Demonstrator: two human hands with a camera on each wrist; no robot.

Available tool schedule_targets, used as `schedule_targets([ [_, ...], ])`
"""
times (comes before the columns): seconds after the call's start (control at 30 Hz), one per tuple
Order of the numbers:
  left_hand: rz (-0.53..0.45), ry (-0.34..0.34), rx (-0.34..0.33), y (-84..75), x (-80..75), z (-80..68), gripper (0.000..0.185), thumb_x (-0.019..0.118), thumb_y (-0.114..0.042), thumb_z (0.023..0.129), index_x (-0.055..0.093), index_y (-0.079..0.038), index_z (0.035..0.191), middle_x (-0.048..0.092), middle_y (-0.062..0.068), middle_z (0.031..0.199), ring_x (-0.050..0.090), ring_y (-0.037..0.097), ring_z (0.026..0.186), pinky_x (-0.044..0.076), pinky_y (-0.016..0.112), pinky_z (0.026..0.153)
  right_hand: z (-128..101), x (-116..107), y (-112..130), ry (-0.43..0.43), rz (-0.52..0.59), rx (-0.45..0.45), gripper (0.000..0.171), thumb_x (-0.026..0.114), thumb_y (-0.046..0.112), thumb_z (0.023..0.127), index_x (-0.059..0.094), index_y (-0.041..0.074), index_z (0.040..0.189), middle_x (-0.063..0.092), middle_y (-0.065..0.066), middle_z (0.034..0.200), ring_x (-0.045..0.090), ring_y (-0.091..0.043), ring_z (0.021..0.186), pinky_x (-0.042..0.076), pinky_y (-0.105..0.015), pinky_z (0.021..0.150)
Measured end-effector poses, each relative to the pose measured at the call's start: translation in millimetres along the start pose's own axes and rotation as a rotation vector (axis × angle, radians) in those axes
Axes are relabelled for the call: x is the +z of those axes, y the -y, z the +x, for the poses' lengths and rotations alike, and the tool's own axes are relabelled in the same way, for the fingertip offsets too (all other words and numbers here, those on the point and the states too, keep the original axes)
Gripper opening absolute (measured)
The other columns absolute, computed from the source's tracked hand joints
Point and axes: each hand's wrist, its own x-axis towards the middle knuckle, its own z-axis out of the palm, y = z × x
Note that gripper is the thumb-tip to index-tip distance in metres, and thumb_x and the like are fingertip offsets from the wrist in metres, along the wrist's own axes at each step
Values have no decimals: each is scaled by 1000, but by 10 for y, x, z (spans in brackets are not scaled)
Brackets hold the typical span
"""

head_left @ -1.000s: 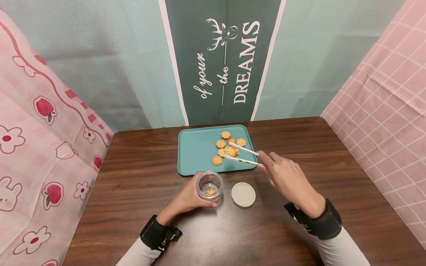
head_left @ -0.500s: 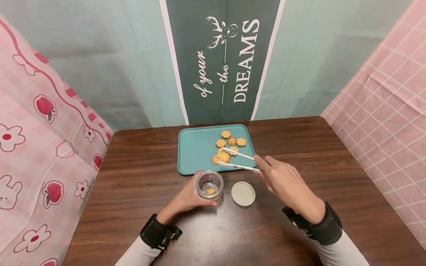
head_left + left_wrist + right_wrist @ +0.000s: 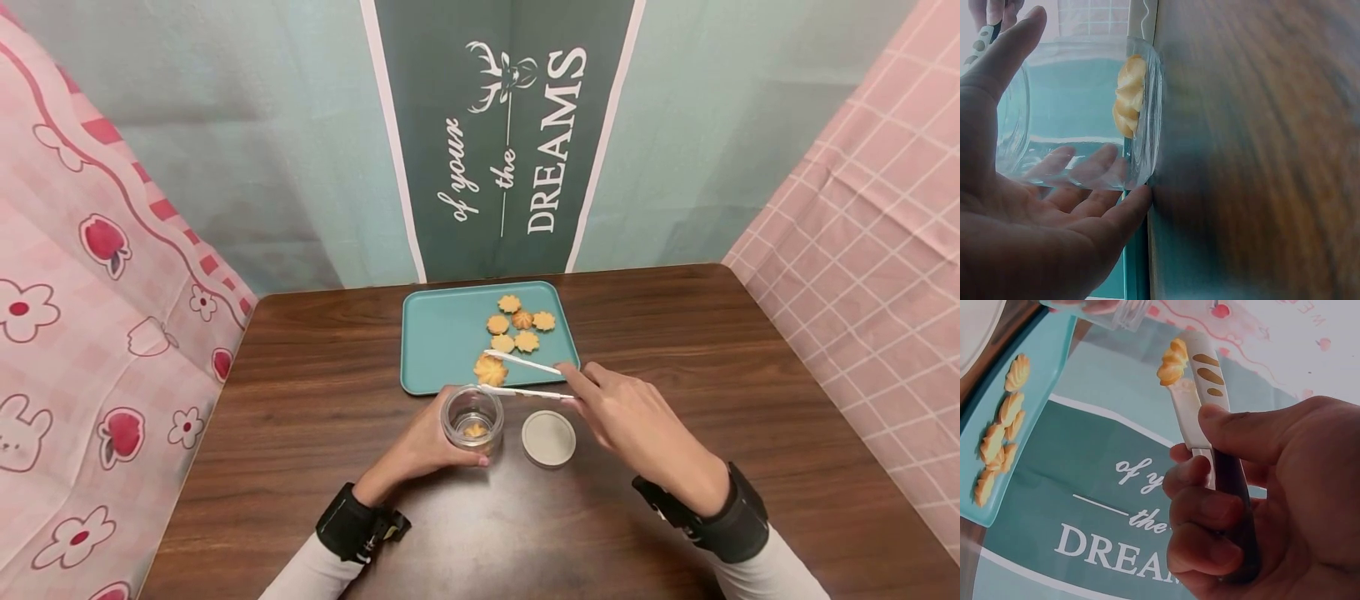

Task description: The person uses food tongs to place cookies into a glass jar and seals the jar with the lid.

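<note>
My left hand (image 3: 422, 440) curls round a clear glass jar (image 3: 471, 398) standing uncovered on the table. One piped butter cookie (image 3: 1129, 97) lies on the jar's bottom. My right hand (image 3: 637, 421) grips white tongs (image 3: 525, 362) with brown spots and a dark handle. Between the tongs' tips is a ridged, golden cookie (image 3: 1173, 362), raised off the tray in the right wrist view. Seen from the head, that cookie overlaps the tray's near edge, just behind the jar's rim. The teal tray (image 3: 438, 333) holds several more cookies (image 3: 522, 319) on its right half.
A round, pale lid (image 3: 549, 438) lies on the brown wooden table (image 3: 315, 375), right of the jar. Printed cloth hangs behind the table, with pink cloth (image 3: 847, 233) on the right and a patterned pink cloth (image 3: 97, 333) on the left.
The right hand has moved the tongs leftward and nearer the jar, taking one cookie away from the group. The left hand and jar have stayed in place.
</note>
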Motion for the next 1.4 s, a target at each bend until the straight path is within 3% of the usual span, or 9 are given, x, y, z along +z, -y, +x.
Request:
schedule_targets([
  [0.17,5,-1,-20,-5,4,-2,98,105,-28,62,53,-10,143,68,6,132,64,23,123,50,47,109,-4,-5,28,5,8,-35,44,84,9,89,65,5,129,55,-2,84,42,-9,56,37,-24,48],
  [0.23,7,3,-28,-9,4,-2,98,104,-29,63,52,-9,143,68,8,131,65,23,122,50,47,108,-10,-8,40,8,20,-38,39,80,12,94,65,6,129,56,-2,85,45,-10,58,38,-24,49],
  [0.37,8,5,-30,-12,7,2,98,104,-29,64,52,-8,144,68,9,129,65,25,120,51,49,106,-18,-11,62,14,37,-52,29,59,28,110,64,8,130,56,0,86,46,-9,59,39,-23,49],
  [0.5,5,7,-36,-8,11,3,98,104,-28,64,51,-8,144,68,8,131,65,25,121,51,49,107,-16,-8,82,21,42,-71,36,45,35,114,64,8,130,55,2,85,44,-8,60,39,-22,50],
  [0.7,19,4,-49,-23,11,-5,100,104,-29,63,51,-8,145,67,7,132,63,23,123,50,48,108,-20,8,91,38,41,-77,28,65,23,107,65,8,130,54,2,85,43,-7,60,39,-21,50],
  [0.97,35,-10,-39,-23,18,-7,100,105,-30,62,52,-10,144,69,3,129,64,21,120,52,44,105,-19,22,111,69,38,-78,42,81,14,93,65,8,131,55,2,86,46,-8,62,41,-22,51],
  [1.17,23,-2,-20,-18,12,-8,98,105,-29,62,53,-11,144,67,5,134,63,23,123,50,48,108,-29,30,103,93,82,-50,43,75,21,100,65,4,139,63,-2,93,50,-8,66,46,-23,56],
  [1.3,17,2,-3,-19,6,-8,99,104,-28,63,52,-11,145,67,6,135,63,24,124,49,50,109,-25,34,79,53,97,-32,41,65,27,107,64,3,140,63,-3,95,49,-7,64,46,-24,56],
  [1.4,22,-4,-8,-25,4,-7,100,105,-28,62,52,-12,146,67,6,133,64,24,122,50,50,109,-15,39,59,17,92,-14,42,66,25,106,63,2,141,63,-4,94,49,-8,63,45,-26,55],
])
